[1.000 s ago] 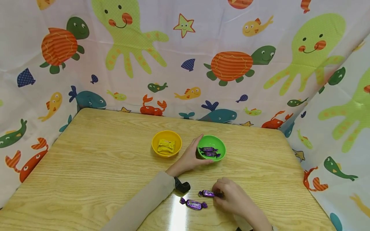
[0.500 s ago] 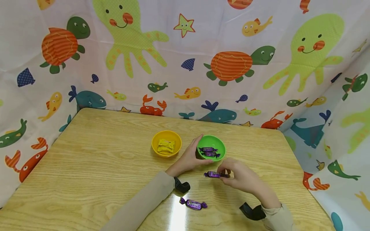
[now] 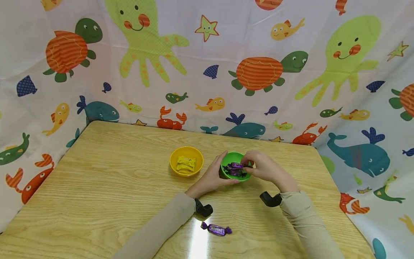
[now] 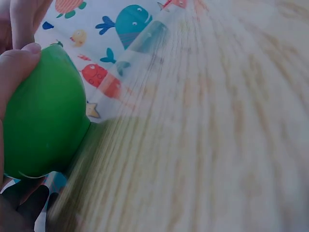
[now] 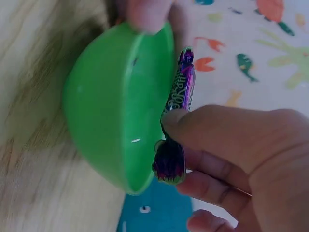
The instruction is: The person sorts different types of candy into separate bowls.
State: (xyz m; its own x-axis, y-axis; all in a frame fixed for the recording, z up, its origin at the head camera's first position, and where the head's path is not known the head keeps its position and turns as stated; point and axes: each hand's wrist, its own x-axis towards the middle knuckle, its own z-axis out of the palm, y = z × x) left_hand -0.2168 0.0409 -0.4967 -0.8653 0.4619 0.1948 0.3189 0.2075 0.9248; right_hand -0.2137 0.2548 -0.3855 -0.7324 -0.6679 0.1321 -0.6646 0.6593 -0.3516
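My left hand [image 3: 213, 176] grips the green bowl [image 3: 233, 155] from its left side, thumb at the near rim and fingers at the far side. In the left wrist view the thumb lies on the rim of the bowl [image 4: 46, 111]. My right hand [image 3: 263, 166] pinches a purple-wrapped candy [image 3: 237, 166] over the mouth of the bowl. The right wrist view shows this candy [image 5: 179, 92] between thumb and fingers, just outside the rim. Other purple candies [image 3: 235, 173] lie in the bowl, partly covered. Another purple candy [image 3: 216, 229] rests on the table near my left forearm.
A yellow bowl [image 3: 173, 166] holding several yellow-wrapped packets [image 3: 185, 164] stands left of the green one. The wooden table [image 3: 123, 172] is bordered at the back and sides by a sea-animal cloth [image 3: 181, 75]. Each wrist carries a black mount [image 3: 204, 208].
My right hand has picked a purple candy off the table and carried it forward to above the green bowl. The left hand keeps its place on the bowl.
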